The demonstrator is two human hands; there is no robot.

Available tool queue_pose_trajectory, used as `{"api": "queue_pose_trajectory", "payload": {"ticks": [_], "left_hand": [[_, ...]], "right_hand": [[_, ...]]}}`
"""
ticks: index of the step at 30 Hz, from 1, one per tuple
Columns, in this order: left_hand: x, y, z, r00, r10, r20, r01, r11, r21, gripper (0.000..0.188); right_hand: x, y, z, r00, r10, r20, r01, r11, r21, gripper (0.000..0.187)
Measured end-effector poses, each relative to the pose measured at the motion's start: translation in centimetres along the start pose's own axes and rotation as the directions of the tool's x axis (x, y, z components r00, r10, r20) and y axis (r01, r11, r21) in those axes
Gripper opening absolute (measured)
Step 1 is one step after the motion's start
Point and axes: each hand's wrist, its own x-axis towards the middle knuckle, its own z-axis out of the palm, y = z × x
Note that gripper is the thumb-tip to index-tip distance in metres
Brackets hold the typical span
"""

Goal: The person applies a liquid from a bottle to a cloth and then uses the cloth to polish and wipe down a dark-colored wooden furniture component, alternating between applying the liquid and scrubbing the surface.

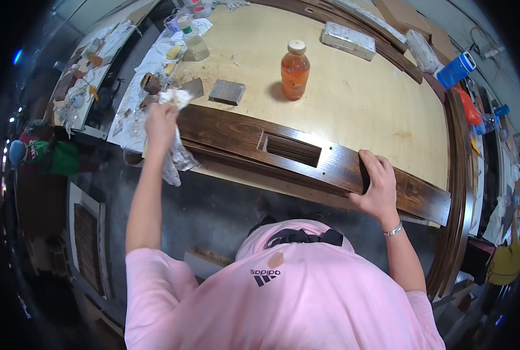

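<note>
My left hand (161, 123) is closed on a crumpled white rag (177, 99) at the left end of a dark brown wooden board (225, 129). The board has a rectangular cutout and a few small holes, and lies on more dark boards along the bench's near edge. My right hand (379, 184) rests on the board right of the cutout, thumb at the near edge and fingers spread over the top. A grey flat block (227, 92) and a darker flat piece (193, 88) lie just beyond the rag.
An orange-filled bottle (295, 71) stands on the pale workbench (359, 93). A white-wrapped block (348, 41) lies at the back. Left are a small brown pot (150, 83) and a clear bottle (194, 45). Dark boards (455, 192) stretch along the right side. A person in green (61, 156) is far left.
</note>
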Motion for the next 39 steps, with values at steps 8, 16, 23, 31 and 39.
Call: {"api": "queue_pose_trajectory", "payload": {"ticks": [8,16,23,31,39], "left_hand": [[-5.6,5.6,1.0,0.978,0.204,0.045,-0.183,0.941,-0.283,0.01],[-10.7,13.1,1.3,0.923,0.356,0.147,-0.256,0.851,-0.459,0.008],[-8.7,13.4,-3.1,0.977,-0.042,0.209,0.185,0.651,-0.736,0.023],[-16.5,17.9,-0.4,0.802,0.503,0.322,-0.195,0.73,-0.655,0.027],[-17.3,21.8,3.0,0.749,0.648,0.138,-0.573,0.738,-0.357,0.028]], "right_hand": [[0.2,0.3,0.0,1.0,0.001,0.007,-0.001,1.0,0.012,0.088],[0.0,0.3,0.0,1.0,-0.001,0.01,0.001,1.0,0.004,0.088],[-0.4,0.2,-0.3,0.998,-0.028,0.05,0.031,0.997,-0.068,0.091],[-1.6,0.3,-0.6,0.995,-0.094,0.037,0.097,0.992,-0.079,0.086],[-1.2,-0.1,-0.3,0.992,-0.117,0.044,0.121,0.988,-0.093,0.087]]}}
